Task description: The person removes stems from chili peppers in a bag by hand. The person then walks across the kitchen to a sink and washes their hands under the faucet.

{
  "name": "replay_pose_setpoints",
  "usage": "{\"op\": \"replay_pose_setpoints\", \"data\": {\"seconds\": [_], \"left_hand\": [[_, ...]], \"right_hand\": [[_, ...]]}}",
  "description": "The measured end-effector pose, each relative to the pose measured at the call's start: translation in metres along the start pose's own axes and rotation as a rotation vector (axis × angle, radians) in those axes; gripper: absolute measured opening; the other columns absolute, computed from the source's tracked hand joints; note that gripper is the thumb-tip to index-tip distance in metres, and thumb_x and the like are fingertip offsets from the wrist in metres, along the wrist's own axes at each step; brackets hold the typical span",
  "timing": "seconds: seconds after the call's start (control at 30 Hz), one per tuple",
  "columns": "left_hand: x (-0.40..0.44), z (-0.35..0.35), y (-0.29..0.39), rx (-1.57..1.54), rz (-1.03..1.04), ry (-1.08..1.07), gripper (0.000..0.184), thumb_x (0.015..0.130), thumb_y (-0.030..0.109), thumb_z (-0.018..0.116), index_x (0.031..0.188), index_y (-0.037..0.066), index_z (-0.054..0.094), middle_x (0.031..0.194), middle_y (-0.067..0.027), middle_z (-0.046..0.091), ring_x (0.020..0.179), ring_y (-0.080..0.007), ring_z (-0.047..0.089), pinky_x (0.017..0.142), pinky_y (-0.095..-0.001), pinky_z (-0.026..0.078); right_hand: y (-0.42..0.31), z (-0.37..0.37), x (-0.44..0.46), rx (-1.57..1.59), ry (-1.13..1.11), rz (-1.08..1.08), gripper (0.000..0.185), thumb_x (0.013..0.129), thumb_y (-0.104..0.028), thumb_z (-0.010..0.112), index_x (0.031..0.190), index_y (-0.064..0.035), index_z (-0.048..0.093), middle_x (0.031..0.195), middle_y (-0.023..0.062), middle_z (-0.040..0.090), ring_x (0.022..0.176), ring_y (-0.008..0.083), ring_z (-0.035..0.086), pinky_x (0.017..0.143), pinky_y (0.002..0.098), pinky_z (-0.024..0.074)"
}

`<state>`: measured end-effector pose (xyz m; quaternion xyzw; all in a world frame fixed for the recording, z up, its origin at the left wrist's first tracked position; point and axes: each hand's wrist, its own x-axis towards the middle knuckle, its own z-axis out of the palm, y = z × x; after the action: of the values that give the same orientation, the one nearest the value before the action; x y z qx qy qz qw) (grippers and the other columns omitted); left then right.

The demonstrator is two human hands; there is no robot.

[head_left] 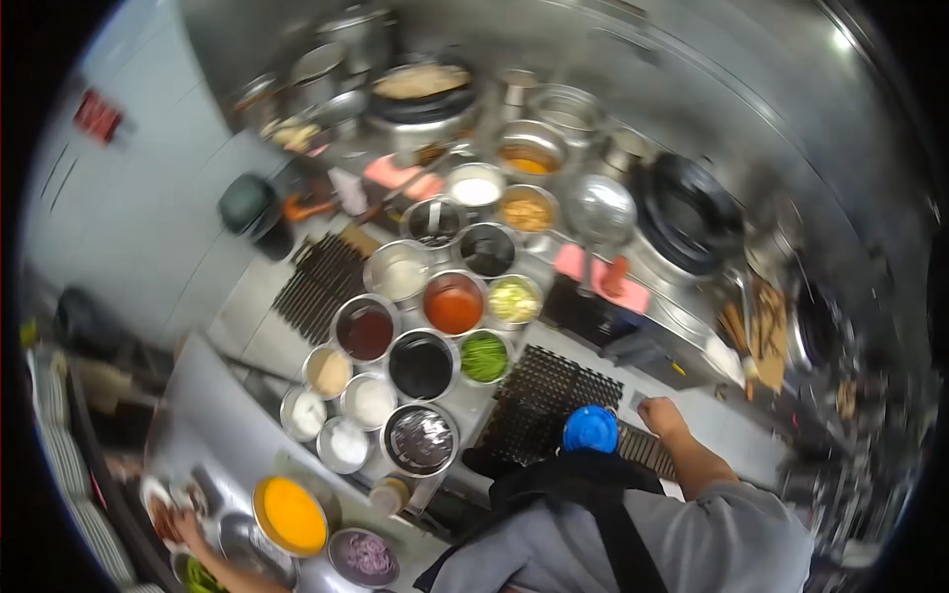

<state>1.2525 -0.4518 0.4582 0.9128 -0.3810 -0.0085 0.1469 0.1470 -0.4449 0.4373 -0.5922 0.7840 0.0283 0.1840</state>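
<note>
At the lower left, my left hand [184, 528] reaches over a pale dish with reddish-brown food [161, 516]. Its fingers look drawn together at the food, and blur hides what they hold. Beside that arm are a metal bowl [242, 542], a pot of bright orange liquid [292, 514] and a bowl of sliced purple onion [366, 556]. My right hand [660, 415] hangs over the floor on the right, closed in a loose fist; anything in it is hidden. The nearest thing to it is a round blue object [590, 429] at the black apron.
Round containers of sauces, powders and chopped greens [483, 356] crowd the middle counter. Black slatted mats [554, 387] lie on the floor. Beyond stand a wok [692, 212], a big pot with a tan lid [422, 83] and pink cloths [403, 178]. A dark green bin [247, 203] is at upper left.
</note>
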Motion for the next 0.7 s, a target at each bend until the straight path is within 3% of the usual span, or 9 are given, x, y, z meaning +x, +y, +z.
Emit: {"op": "replay_pose_setpoints", "data": {"seconds": [0.03,0.1,0.2,0.3,0.5,0.57,0.63,0.67,0.7], "left_hand": [[-0.017,-0.019,0.037,0.027,-0.115,-0.094,0.049,0.085,0.031,0.048,0.117,-0.004,0.056,0.106,-0.0214,0.064,0.091,-0.0356,0.061,0.083,-0.0434,0.046],[-0.041,-0.018,0.075,-0.049,0.112,0.148,0.020,0.073,0.015,0.054,0.081,-0.003,0.059,0.062,-0.0104,0.055,0.055,-0.0200,0.048,0.054,-0.0362,0.041],[-0.106,-0.062,0.201,-0.298,-0.018,-0.022,0.015,0.075,0.010,0.056,0.082,-0.002,0.058,0.065,-0.0077,0.056,0.056,-0.0168,0.049,0.052,-0.0345,0.041],[-0.133,-0.053,0.246,-0.349,0.232,0.017,0.009,0.077,0.005,0.056,0.084,-0.001,0.057,0.070,-0.0045,0.057,0.059,-0.0130,0.050,0.053,-0.0292,0.041],[-0.331,-0.010,0.415,-0.648,0.327,-0.288,0.009,0.082,0.004,0.060,0.088,-0.002,0.062,0.076,-0.0067,0.063,0.067,-0.0146,0.053,0.061,-0.0290,0.044],[-0.401,0.039,0.459,-0.358,0.476,-0.397,0.014,0.082,0.009,0.063,0.093,0.000,0.065,0.076,-0.0051,0.064,0.061,-0.0144,0.054,0.060,-0.0293,0.046],[-0.533,0.024,0.579,-0.349,0.299,-0.580,0.014,0.078,0.010,0.064,0.088,0.003,0.069,0.076,-0.0049,0.067,0.065,-0.0144,0.060,0.059,-0.0302,0.050],[-0.544,0.085,0.560,-0.394,0.152,-0.761,0.015,0.077,0.011,0.062,0.087,0.004,0.071,0.081,-0.0108,0.070,0.069,-0.0169,0.065,0.060,-0.0321,0.052],[-0.548,0.166,0.527,-0.118,0.378,-0.765,0.023,0.075,0.021,0.065,0.090,0.005,0.071,0.086,-0.0184,0.070,0.074,-0.0250,0.069,0.064,-0.0359,0.054]], "right_hand": [[0.020,0.006,-0.010,0.010,0.014,0.048,0.025,0.083,-0.023,0.050,0.081,-0.0073,0.070,0.084,0.0207,0.066,0.082,0.0390,0.064,0.079,0.0473,0.0509],[0.057,0.020,-0.036,0.032,0.005,0.167,0.024,0.082,-0.022,0.053,0.085,-0.0063,0.070,0.087,0.0199,0.066,0.084,0.0384,0.064,0.081,0.0465,0.0507],[0.102,0.026,-0.074,-0.007,-0.084,0.250,0.023,0.081,-0.021,0.053,0.085,-0.0073,0.071,0.087,0.0188,0.067,0.084,0.0377,0.065,0.081,0.0466,0.0512],[0.174,0.060,-0.081,0.070,-0.191,0.391,0.028,0.084,-0.022,0.051,0.090,-0.0024,0.070,0.101,0.0189,0.067,0.095,0.0362,0.064,0.086,0.0470,0.0504],[0.274,0.022,-0.042,0.138,0.004,0.190,0.023,0.081,-0.020,0.054,0.086,-0.0043,0.071,0.087,0.0190,0.067,0.084,0.0363,0.065,0.078,0.0460,0.0515],[0.314,0.014,-0.027,0.326,0.177,0.206,0.023,0.082,-0.023,0.056,0.083,-0.0046,0.070,0.080,0.0190,0.067,0.078,0.0366,0.065,0.074,0.0451,0.0520],[0.358,0.027,-0.024,0.499,0.299,0.287,0.024,0.081,-0.025,0.059,0.084,-0.0039,0.070,0.079,0.0209,0.066,0.078,0.0381,0.064,0.072,0.0457,0.0514],[0.374,0.036,-0.028,0.560,0.268,0.432,0.022,0.080,-0.023,0.058,0.083,-0.0039,0.070,0.079,0.0217,0.065,0.079,0.0393,0.064,0.072,0.0466,0.0510],[0.387,0.045,-0.038,0.577,0.263,0.439,0.022,0.080,-0.023,0.058,0.083,-0.0039,0.070,0.079,0.0217,0.065,0.079,0.0393,0.064,0.072,0.0466,0.0510]]}}
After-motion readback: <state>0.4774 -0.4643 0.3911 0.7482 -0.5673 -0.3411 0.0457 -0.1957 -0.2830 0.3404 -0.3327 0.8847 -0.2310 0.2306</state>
